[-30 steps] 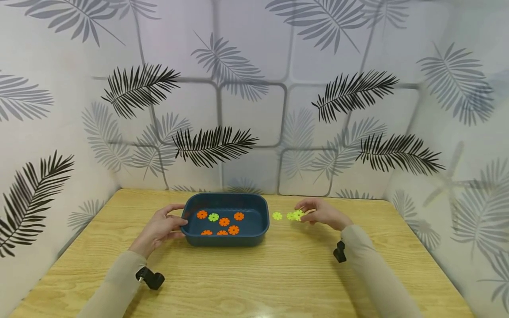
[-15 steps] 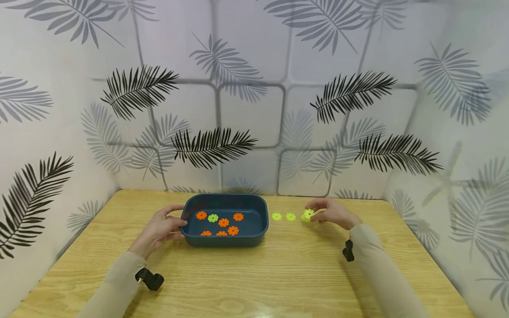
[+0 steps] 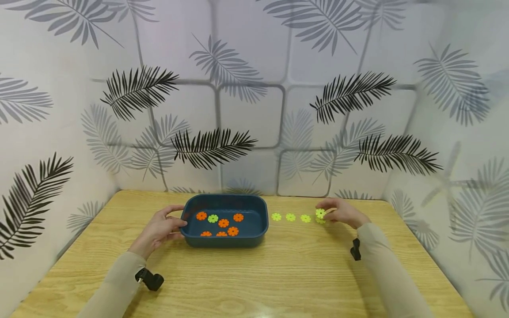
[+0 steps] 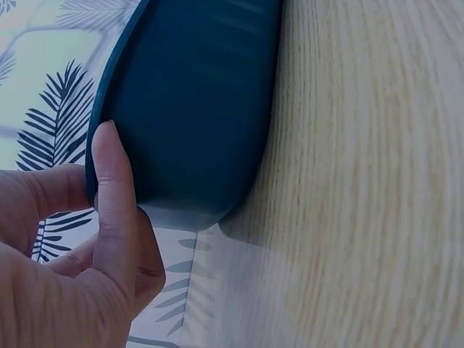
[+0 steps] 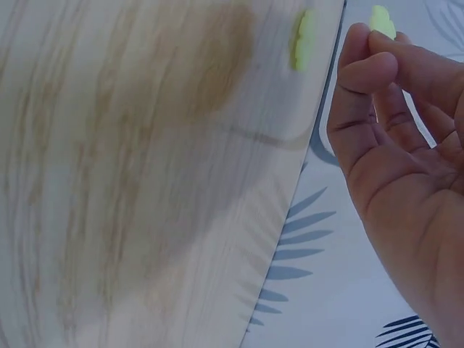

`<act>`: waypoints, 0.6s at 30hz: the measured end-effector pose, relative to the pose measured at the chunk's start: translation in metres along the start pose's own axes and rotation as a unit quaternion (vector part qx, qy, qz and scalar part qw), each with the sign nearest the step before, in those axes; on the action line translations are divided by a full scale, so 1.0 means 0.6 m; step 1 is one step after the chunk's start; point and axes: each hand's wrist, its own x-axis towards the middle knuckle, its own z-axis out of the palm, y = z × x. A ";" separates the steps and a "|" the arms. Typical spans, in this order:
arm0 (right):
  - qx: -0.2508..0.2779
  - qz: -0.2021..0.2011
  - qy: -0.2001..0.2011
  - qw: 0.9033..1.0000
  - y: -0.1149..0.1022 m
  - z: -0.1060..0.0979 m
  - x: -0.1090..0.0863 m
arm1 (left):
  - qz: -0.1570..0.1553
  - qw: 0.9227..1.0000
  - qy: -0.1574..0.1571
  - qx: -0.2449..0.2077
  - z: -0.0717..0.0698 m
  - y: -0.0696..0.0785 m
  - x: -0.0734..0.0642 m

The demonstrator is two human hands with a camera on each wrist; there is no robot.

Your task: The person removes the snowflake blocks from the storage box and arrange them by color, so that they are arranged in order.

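My left hand (image 3: 160,229) holds the left end of a dark blue rectangular basin (image 3: 226,242); in the left wrist view its thumb (image 4: 116,196) lies against the basin's side near the rim. Orange notched discs (image 3: 223,223) and one yellow-green disc (image 3: 213,218) lie inside. To the right, my right hand (image 3: 343,213) pinches a yellow-green notched disc (image 3: 320,213) between thumb and fingertips. Another yellow-green disc (image 5: 303,40) lies on the table beside that hand, partly behind the held one in the head view. The held disc (image 5: 382,23) shows only in part in the right wrist view.
Three yellow-green discs, the nearest to the basin among them (image 3: 276,217), lie in a row between the basin and my right hand. The wooden table (image 3: 254,278) meets a leaf-patterned wall covering (image 3: 246,170) at the back and sides.
My right hand has moved right along the row, and yellow-green discs that were close together or under it now lie spaced out on the table. The left hand stays on the basin.
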 end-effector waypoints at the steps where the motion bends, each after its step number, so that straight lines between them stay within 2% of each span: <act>1: -0.001 0.004 0.004 1.000 0.003 -0.002 -0.001 | 0.000 1.000 0.001 0.001 0.000 0.000 0.000; 12: -0.002 0.013 0.011 1.000 0.019 -0.016 -0.012 | 0.001 1.000 0.005 0.005 -0.001 0.000 0.000; 18: -0.035 0.016 0.010 0.999 0.036 -0.021 -0.016 | 0.007 1.000 0.001 0.004 0.002 0.002 -0.004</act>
